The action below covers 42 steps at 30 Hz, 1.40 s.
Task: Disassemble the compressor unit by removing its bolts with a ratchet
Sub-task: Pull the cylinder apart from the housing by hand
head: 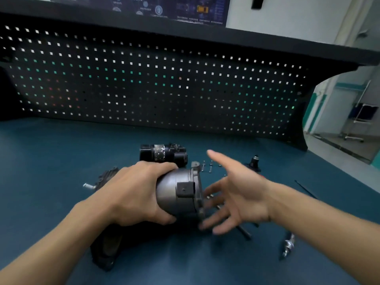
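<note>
While the grey, rounded metal compressor housing [176, 192] is held near the middle of the dark teal workbench top [51, 161], it is gripped by the left hand [131, 194], whose fingers are curled over its domed end and whose thumb is wrapped beneath it. The housing is tilted, with its flanged end turned to the right and a small square boss facing the camera. The right hand [236, 194] is held just beside that flange with palm open and fingers spread; nothing is held in it, and whether the fingertips touch the flange cannot be told through the blur. A dark, blurred mass [107, 249] is seen below the left wrist, possibly another part of the unit. Several small loose silver bolts [209, 167] are laid on the bench behind the housing, near a black cylindrical motor with a worn silver label [162, 154]. A dark finned metal casting [107, 175] is partly hidden behind the left hand. A shiny chrome tool [287, 244] is lying at the lower right, well apart from both hands. The bench is backed by a black perforated pegboard [144, 83].
</note>
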Available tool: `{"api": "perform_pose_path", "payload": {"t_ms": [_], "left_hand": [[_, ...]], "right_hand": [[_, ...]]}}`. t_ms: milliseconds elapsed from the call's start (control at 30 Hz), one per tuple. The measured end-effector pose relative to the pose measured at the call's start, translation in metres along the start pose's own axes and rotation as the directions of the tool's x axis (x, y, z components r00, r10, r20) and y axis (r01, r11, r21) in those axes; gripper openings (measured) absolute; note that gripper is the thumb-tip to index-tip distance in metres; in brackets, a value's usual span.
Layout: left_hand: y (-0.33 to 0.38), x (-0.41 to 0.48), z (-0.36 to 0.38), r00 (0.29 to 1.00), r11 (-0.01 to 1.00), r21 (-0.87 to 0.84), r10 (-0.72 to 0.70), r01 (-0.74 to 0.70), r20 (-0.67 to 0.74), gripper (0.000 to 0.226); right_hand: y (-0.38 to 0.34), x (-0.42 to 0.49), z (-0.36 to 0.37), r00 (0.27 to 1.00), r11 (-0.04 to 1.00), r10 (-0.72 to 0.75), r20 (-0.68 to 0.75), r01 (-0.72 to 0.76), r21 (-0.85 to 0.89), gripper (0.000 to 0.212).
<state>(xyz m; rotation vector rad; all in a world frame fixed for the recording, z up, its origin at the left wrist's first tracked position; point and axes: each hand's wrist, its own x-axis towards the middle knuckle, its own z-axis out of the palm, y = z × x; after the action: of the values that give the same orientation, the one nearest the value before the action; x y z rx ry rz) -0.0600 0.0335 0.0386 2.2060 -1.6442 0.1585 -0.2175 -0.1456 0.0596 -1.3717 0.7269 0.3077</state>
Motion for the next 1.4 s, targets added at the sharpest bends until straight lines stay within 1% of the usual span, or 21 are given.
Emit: {"api": "perform_pose_path", "payload": {"t_ms": [33,67,133,200,267,333,367,433,500,567,700,833,900,1033,1133,1200,1267,1333,1400], "left_hand": [[0.003,-0.001,0.001,1.000,0.999,0.033,0.004,-0.004,-0.006,0.080],[0.006,-0.001,0.002,1.000,0.998,0.069,0.015,-0.015,-0.005,0.082],[0.011,0.000,0.003,0.999,0.990,0.134,0.027,-0.030,0.028,0.084],[0.014,0.000,0.003,0.999,0.989,0.148,0.016,-0.023,0.046,0.086],[0.014,-0.001,0.002,1.000,0.994,0.113,0.012,-0.016,0.028,0.084],[0.015,-0.003,0.000,0.998,0.996,0.089,0.001,-0.006,0.065,0.084],[0.015,-0.002,-0.001,0.993,0.996,0.087,-0.002,-0.008,0.119,0.089],[0.018,0.004,-0.006,0.964,0.997,0.077,0.003,-0.024,0.265,0.095],[0.021,0.014,-0.010,0.909,0.998,0.041,0.019,-0.039,0.417,0.090],[0.021,0.022,-0.011,0.869,0.999,0.003,0.033,-0.040,0.493,0.083],[0.012,0.033,-0.010,0.867,0.999,-0.014,0.045,-0.044,0.496,0.075],[0.010,0.038,-0.013,0.854,0.999,-0.045,0.049,-0.030,0.519,0.073],[0.011,0.037,-0.012,0.846,0.998,-0.047,0.060,-0.042,0.530,0.072],[0.009,0.034,-0.016,0.844,0.996,-0.052,0.092,-0.076,0.528,0.074],[0.010,0.032,-0.020,0.835,0.992,-0.064,0.123,-0.105,0.536,0.076],[0.010,0.031,-0.021,0.828,0.991,-0.066,0.136,-0.119,0.545,0.077],[0.010,0.032,-0.022,0.830,0.990,-0.077,0.139,-0.116,0.541,0.077],[0.008,0.033,-0.022,0.842,0.992,-0.090,0.124,-0.090,0.524,0.076],[0.006,0.035,-0.021,0.856,0.992,-0.111,0.105,-0.056,0.507,0.075]], "right_hand": [[-0.009,0.003,0.004,0.996,0.996,0.064,0.060,-0.060,-0.069,0.105],[-0.017,0.006,0.011,0.990,0.983,0.116,0.076,-0.104,-0.152,0.100],[-0.025,0.014,0.022,0.982,0.948,0.187,0.015,-0.176,-0.264,0.084],[-0.028,0.017,0.022,0.980,0.932,0.198,-0.021,-0.195,-0.307,0.073],[-0.029,0.013,0.014,0.983,0.943,0.179,0.032,-0.162,-0.292,0.078],[-0.028,0.009,0.008,0.975,0.955,0.196,0.100,-0.167,-0.246,0.090],[-0.026,0.008,0.009,0.967,0.953,0.220,0.125,-0.186,-0.238,0.094],[-0.017,0.008,0.015,0.944,0.938,0.287,0.159,-0.244,-0.247,0.095],[-0.005,0.011,0.022,0.926,0.931,0.332,0.180,-0.290,-0.223,0.091],[0.003,0.015,0.021,0.922,0.941,0.329,0.206,-0.301,-0.158,0.090],[0.004,0.018,0.013,0.910,0.952,0.290,0.297,-0.305,0.007,0.094],[0.002,0.021,0.013,0.903,0.953,0.276,0.329,-0.302,0.028,0.080],[0.005,0.021,0.014,0.900,0.954,0.267,0.344,-0.298,0.042,0.078],[0.011,0.018,0.013,0.871,0.951,0.246,0.426,-0.301,0.066,0.089],[0.011,0.014,0.011,0.830,0.946,0.271,0.487,-0.324,0.026,0.102],[0.009,0.013,0.012,0.811,0.940,0.296,0.505,-0.342,0.000,0.107],[0.005,0.012,0.010,0.819,0.939,0.314,0.481,-0.342,-0.031,0.107],[-0.003,0.013,0.010,0.853,0.940,0.336,0.400,-0.332,-0.082,0.106],[-0.012,0.013,0.009,0.878,0.937,0.350,0.326,-0.324,-0.133,0.100]]}}
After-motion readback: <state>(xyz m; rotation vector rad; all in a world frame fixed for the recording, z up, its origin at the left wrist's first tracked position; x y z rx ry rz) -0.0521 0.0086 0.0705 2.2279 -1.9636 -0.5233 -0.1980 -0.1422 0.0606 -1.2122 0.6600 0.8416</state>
